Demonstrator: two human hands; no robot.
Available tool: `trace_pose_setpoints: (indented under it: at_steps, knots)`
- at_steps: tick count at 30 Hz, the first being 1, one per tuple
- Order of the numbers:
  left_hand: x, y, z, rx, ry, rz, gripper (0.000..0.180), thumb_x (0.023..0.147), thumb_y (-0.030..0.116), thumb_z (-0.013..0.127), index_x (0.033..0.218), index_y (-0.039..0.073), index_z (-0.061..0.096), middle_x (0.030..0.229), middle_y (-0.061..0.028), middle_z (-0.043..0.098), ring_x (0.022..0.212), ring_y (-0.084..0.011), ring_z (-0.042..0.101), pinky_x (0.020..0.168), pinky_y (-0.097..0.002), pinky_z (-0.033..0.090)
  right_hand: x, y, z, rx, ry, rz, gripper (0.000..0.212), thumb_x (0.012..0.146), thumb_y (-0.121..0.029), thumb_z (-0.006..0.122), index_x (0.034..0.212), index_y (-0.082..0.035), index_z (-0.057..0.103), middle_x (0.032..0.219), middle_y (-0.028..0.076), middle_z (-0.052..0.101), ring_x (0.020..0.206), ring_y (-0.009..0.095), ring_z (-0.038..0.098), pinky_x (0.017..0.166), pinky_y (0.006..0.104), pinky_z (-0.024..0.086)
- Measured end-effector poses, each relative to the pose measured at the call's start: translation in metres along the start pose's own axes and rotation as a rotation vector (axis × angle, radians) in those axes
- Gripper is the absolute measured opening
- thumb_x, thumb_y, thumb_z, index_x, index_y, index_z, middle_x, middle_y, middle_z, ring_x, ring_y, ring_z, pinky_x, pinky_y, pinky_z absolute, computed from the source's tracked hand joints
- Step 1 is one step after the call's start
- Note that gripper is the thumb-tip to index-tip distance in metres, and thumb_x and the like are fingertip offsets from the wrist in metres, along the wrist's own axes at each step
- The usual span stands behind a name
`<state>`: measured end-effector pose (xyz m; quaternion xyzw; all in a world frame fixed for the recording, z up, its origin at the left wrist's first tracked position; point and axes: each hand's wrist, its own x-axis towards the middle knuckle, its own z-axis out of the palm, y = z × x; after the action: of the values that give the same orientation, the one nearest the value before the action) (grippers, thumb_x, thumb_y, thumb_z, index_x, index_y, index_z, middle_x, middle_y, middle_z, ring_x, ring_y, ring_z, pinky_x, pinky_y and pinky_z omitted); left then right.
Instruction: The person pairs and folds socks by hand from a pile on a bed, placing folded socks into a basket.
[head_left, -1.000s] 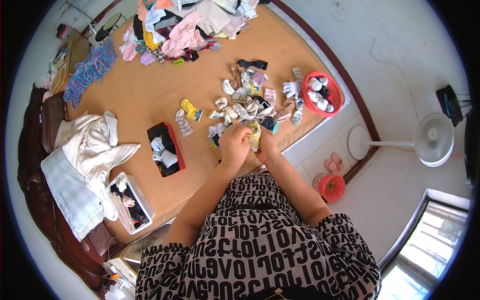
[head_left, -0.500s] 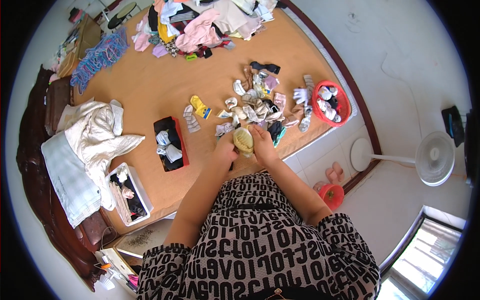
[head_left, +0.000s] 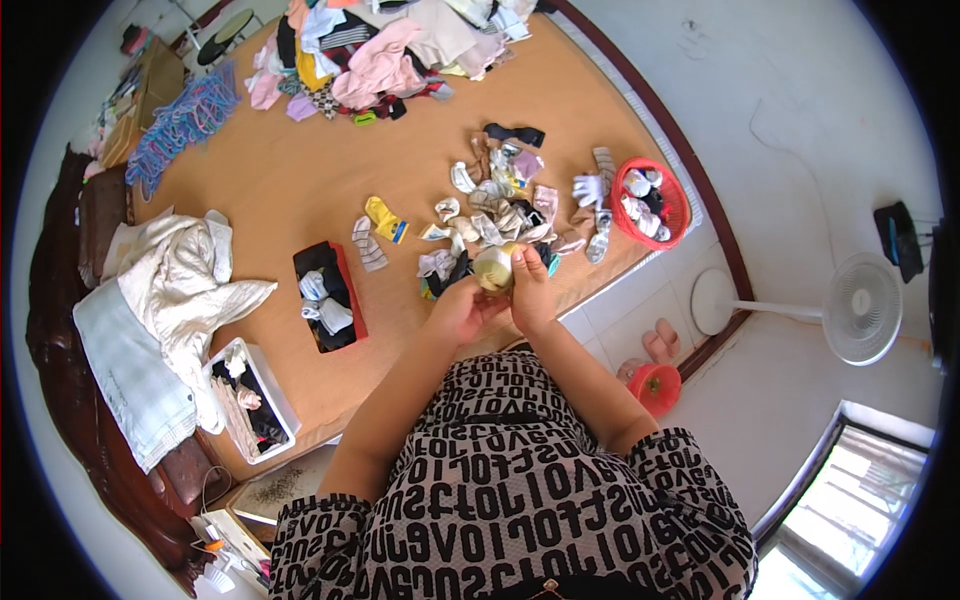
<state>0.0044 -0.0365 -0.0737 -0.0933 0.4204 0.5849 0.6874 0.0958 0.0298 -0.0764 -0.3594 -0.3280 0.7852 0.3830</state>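
Observation:
A pale yellow and white sock (head_left: 492, 268), rolled into a rounded bundle, is between my two hands in front of my body. My right hand (head_left: 533, 292) grips its right side, with the thumb up along it. Closed against the underside is my left hand (head_left: 468, 310); the bundle partly hides its fingertips. Just beyond my hands lies a loose heap of socks (head_left: 490, 195) in white, brown, black and pink. To its left are a yellow sock (head_left: 384, 218) and a grey-and-white striped sock (head_left: 368, 243), lying flat.
A red-edged box (head_left: 357, 305) and a white bin (head_left: 285, 420) hold socks at the left; a red basket (head_left: 672, 228) with more stands right. Clothes (head_left: 385, 60) and blue hangers (head_left: 185, 125) lie farther off on the mat-covered bed (head_left: 280, 170). A fan (head_left: 865, 308) stands right.
The sock has turned over in my hands into a smoother, rounder bundle. My left hand has shifted lower, beneath it. The view has swung slightly.

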Motion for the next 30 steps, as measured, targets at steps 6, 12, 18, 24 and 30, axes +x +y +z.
trace_pose_setpoints:
  at_steps: [6, 12, 18, 24, 30]
  knots:
    - [0.016, 0.002, -0.011, -0.234, -0.096, 0.272, 0.021, 0.082, -0.006, 0.041, 0.098, 0.0, 0.053, 0.103, -0.0118, 0.058, 0.099, -0.023, 0.057, 0.087, -0.0361, 0.049, 0.01, 0.012, -0.012, 0.067, -0.008, 0.071, 0.02, 0.096, -0.017, 0.039, 0.102, -0.004, 0.054, 0.094, 0.004, 0.058, 0.087, 0.013, 0.055, 0.08, 0.0269, 0.045]
    - [0.024, -0.009, -0.005, -0.132, -0.263, 0.158, 0.019, 0.083, -0.002, 0.044, 0.098, 0.006, 0.053, 0.096, -0.0057, 0.058, 0.085, -0.0144, 0.057, 0.077, -0.0251, 0.046, 0.021, 0.011, -0.039, 0.258, -0.014, 0.39, 0.025, 0.092, -0.014, 0.038, 0.111, -0.004, 0.05, 0.107, 0.01, 0.056, 0.093, 0.022, 0.057, 0.078, 0.0349, 0.049]
    - [0.055, -0.054, -0.001, 0.772, -0.05, 0.278, 0.015, 0.084, 0.006, 0.053, 0.098, 0.004, 0.051, 0.089, -0.0022, 0.055, 0.08, -0.0128, 0.055, 0.072, -0.0248, 0.045, 0.026, 0.025, -0.112, 0.484, 0.195, 0.74, 0.028, 0.091, -0.024, 0.041, 0.108, -0.006, 0.052, 0.105, 0.012, 0.056, 0.092, 0.028, 0.056, 0.074, 0.0421, 0.049]
    - [0.08, -0.095, -0.026, 0.536, 0.024, 0.01, 0.022, 0.084, 0.01, 0.059, 0.104, 0.003, 0.051, 0.096, -0.0039, 0.053, 0.08, -0.0135, 0.056, 0.07, -0.0243, 0.05, 0.086, -0.012, -0.214, 0.186, 0.528, 0.379, 0.023, 0.09, -0.023, 0.041, 0.103, -0.01, 0.054, 0.094, 0.005, 0.058, 0.081, 0.017, 0.057, 0.067, 0.0333, 0.048]
    - [0.084, -0.079, -0.023, 0.541, 0.288, -0.099, 0.022, 0.089, 0.019, 0.053, 0.105, 0.004, 0.054, 0.099, -0.0051, 0.059, 0.079, -0.0132, 0.058, 0.069, -0.0238, 0.048, 0.202, -0.096, -0.345, 0.012, 0.87, -0.016, 0.016, 0.086, -0.019, 0.052, 0.088, -0.004, 0.057, 0.078, 0.003, 0.056, 0.063, 0.014, 0.055, 0.051, 0.0256, 0.045]
